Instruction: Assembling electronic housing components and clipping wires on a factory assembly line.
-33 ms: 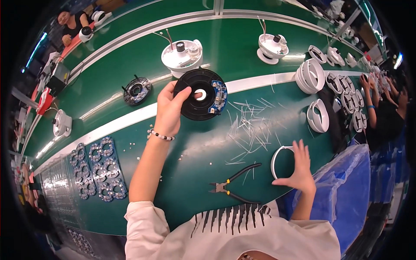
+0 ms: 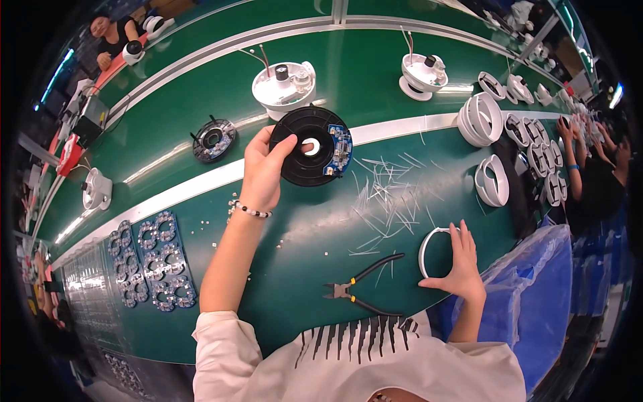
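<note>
My left hand [image 2: 262, 173] is stretched out over the green bench [image 2: 281, 228] and grips a black round disc [image 2: 301, 164] by its left edge. The disc has a white centre hole and a blue circuit board on its right side. Near the bench's front edge, my right hand [image 2: 462, 266] rests on the right side of a thin white ring [image 2: 426, 249] that lies flat, fingers curled over it. Black-handled cutting pliers [image 2: 362, 287] lie between my arms. Several cut wire ends [image 2: 388, 194] are scattered between the disc and the ring.
Two white round housings [image 2: 284, 86] [image 2: 420, 75] with wires and a black ring part [image 2: 213, 139] sit on the far belt. Stacks of white rings [image 2: 482, 119] [image 2: 492, 181] stand right, circuit board panels [image 2: 151, 258] left, a blue bag [image 2: 536, 288] lower right. Other people work at right [image 2: 593, 174] and top left [image 2: 110, 33].
</note>
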A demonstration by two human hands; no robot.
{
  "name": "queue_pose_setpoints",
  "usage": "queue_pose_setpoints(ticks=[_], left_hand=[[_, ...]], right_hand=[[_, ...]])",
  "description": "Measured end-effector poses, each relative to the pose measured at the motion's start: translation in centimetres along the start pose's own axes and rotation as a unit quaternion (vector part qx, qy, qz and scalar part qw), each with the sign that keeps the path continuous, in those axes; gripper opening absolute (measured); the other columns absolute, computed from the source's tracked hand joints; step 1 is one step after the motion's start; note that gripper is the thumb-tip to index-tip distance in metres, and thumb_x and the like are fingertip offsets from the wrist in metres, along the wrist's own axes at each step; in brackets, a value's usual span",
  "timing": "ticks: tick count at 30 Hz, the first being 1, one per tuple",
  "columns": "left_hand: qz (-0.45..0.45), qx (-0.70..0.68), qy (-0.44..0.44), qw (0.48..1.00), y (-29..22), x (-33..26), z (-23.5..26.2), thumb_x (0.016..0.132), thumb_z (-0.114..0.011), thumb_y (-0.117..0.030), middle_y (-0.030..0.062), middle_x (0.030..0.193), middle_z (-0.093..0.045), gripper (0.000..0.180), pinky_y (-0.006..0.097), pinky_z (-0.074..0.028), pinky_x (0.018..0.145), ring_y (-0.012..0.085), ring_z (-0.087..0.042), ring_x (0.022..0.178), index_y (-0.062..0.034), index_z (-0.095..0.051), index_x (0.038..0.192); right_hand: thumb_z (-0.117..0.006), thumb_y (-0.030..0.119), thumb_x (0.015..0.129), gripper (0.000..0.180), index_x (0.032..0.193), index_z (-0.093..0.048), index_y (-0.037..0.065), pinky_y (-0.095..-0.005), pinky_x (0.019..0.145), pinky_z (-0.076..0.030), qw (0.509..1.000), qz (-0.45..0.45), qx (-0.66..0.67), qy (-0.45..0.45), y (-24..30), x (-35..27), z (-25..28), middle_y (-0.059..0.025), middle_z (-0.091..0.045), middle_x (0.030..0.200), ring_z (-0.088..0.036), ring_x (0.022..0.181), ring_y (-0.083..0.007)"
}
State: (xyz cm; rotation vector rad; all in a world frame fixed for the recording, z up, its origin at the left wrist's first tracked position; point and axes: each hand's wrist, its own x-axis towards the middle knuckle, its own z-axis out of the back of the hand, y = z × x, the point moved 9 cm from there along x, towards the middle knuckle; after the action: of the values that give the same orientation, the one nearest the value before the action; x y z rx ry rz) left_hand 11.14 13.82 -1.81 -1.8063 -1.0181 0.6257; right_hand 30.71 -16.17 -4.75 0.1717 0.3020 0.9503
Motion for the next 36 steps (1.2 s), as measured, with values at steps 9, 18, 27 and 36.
queue_pose_setpoints(ticks=[9, 18, 27, 36], left_hand=[[-0.084, -0.046, -0.029, 0.995, 0.8, -1.5, -1.7, 0.08, -0.055, -0.003, 0.0084, 0.092, -0.058, 0.018, 0.023, -0.045, 0.073, 0.0112, -0.056, 0.082, 0.0025, -0.048, 0.096], [0.104, -0.197, 0.08, 0.972, 4.1, -3.2, -3.9, 0.086, -0.029, -0.052, 0.0106, 0.117, -0.047, 0.06, 0.037, -0.038, 0.091, 0.0222, -0.048, 0.106, -0.0039, -0.039, 0.122], [0.175, -0.324, 0.124, 0.921, 3.1, -2.6, -5.0, 0.086, -0.03, -0.046, 0.0142, 0.11, -0.052, 0.055, 0.04, -0.042, 0.088, 0.026, -0.052, 0.099, -0.0017, -0.044, 0.118], [0.11, -0.298, 0.058, 0.946, 3.3, -2.5, -4.4, 0.088, -0.026, -0.047, 0.012, 0.107, -0.054, 0.056, 0.035, -0.042, 0.087, 0.0217, -0.053, 0.097, -0.0027, -0.048, 0.114]], right_hand=[[-0.083, 0.025, 0.045, 0.113, 0.133, -0.016, 0.0, -0.0359, 0.098, -0.029, 0.812, 0.21, 0.509, -0.195, 9.0, 4.7, 7.6, -0.0172, -0.03, 0.129, -0.034, 0.118, -0.026], [-0.083, 0.02, 0.049, 0.119, 0.134, -0.004, 0.0, -0.0329, 0.096, -0.032, 0.813, 0.301, 0.492, -0.081, 18.5, 9.5, 3.2, -0.025, -0.02, 0.135, -0.034, 0.12, -0.0257], [-0.083, 0.016, 0.048, 0.119, 0.134, -0.004, 0.001, -0.0355, 0.098, -0.031, 0.747, 0.296, 0.593, -0.047, 19.0, 10.4, 3.4, -0.0243, -0.018, 0.135, -0.031, 0.121, -0.028], [-0.082, 0.03, 0.047, 0.112, 0.132, -0.017, -0.002, -0.0385, 0.097, -0.03, 0.865, 0.343, 0.336, -0.148, 21.0, 8.6, 3.4, -0.022, -0.03, 0.128, -0.034, 0.119, -0.0308]])
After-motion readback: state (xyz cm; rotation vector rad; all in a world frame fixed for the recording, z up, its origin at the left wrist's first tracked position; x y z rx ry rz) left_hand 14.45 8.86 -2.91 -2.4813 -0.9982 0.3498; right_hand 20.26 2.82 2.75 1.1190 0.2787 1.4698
